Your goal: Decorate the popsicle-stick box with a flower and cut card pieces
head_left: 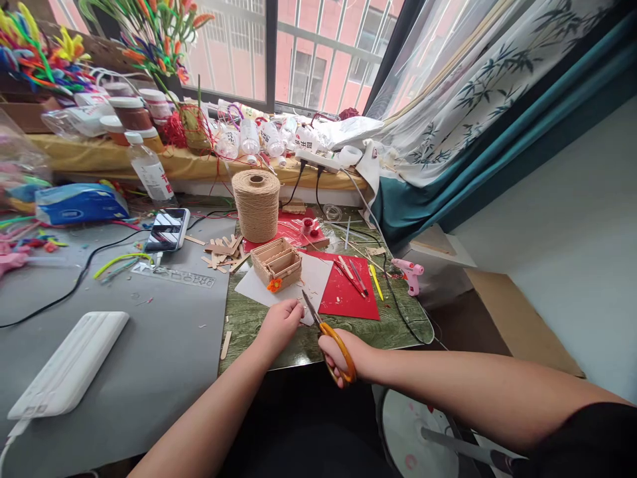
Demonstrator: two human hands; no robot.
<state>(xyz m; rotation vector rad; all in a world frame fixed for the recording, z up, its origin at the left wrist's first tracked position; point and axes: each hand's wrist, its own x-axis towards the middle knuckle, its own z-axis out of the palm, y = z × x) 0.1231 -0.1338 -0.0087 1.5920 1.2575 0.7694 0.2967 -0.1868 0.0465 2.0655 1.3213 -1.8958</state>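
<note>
My right hand is closed through the orange handles of a pair of scissors, whose blades point up and left toward my left hand. My left hand is pinched on something small at the blade tips, too small to name, over the edge of a white sheet. Just beyond stands a small box of wooden sticks with an orange flower on its front. A red sheet lies to the right, on the green mat.
A spool of twine stands behind the box, with loose wooden sticks beside it. A pink glue gun lies at the mat's right edge. A phone, a white power bank and a black cable lie on the grey table at left.
</note>
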